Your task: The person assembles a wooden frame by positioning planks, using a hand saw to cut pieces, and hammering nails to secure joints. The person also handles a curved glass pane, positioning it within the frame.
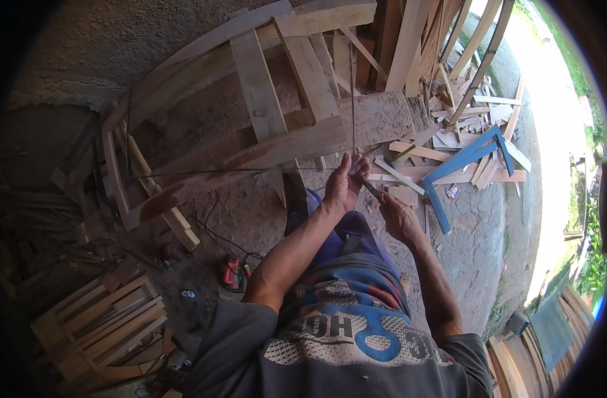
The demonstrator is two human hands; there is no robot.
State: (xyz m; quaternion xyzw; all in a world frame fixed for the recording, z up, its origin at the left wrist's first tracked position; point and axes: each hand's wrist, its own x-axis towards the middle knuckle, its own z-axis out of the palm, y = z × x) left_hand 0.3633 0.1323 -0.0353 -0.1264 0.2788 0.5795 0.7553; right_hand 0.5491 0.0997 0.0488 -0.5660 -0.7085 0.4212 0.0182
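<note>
Nearest is the dark shirt [356, 338] of the person, with a pale and blue print, and above it the purple trousers [383, 249]. At the near left, a stack of wooden frames [118, 325] lies on the ground, and at the near right there are long boards [509, 365] with a blue-grey panel [554, 331] on them. A red tool [232, 273] is on the floor to the left of the left forearm. The right hand [399, 219] is closed around the near end of a dark narrow tool [369, 188], whose far end comes up to the left hand. The left hand [345, 186] has its thumb and fingers bent together, pinching the near right corner of a thin dark frame [243, 170]. This frame stretches from there to the left and far away, in front of a big wooden frame with slats [257, 86]; whether the two touch, I cannot tell. To the right of the hands, a blue angled piece [461, 159] lies over scattered wood scraps [495, 109]. Farther, tall boards [409, 46] lean upright, and a rough wall [118, 46] is at the far left.
</note>
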